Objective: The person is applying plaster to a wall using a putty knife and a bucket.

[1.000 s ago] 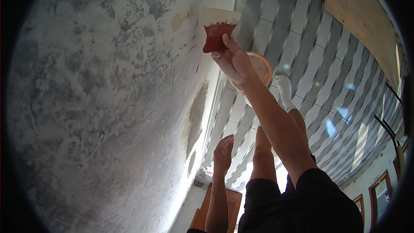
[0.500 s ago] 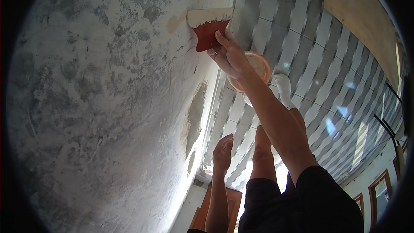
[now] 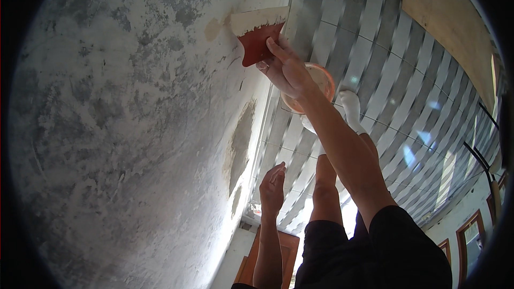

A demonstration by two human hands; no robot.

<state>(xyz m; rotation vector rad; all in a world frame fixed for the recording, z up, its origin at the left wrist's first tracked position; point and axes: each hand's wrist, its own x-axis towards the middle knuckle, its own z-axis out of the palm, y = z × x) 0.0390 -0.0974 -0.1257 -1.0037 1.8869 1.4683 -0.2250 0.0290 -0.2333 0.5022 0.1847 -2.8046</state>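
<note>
Ahead, the right hand [image 3: 292, 72] clamps its fingers on a red putty knife [image 3: 259, 44], blade [image 3: 259, 19] apparently against the mottled left wall [image 3: 128, 128]; nearer, the left hand [image 3: 272, 190] hovers, fingers loosely curled.

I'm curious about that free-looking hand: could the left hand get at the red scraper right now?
Probably yes, with a stretch: the left hand looks empty, and nothing seems to stand between it and the red scraper, though the right hand grips it.
</note>
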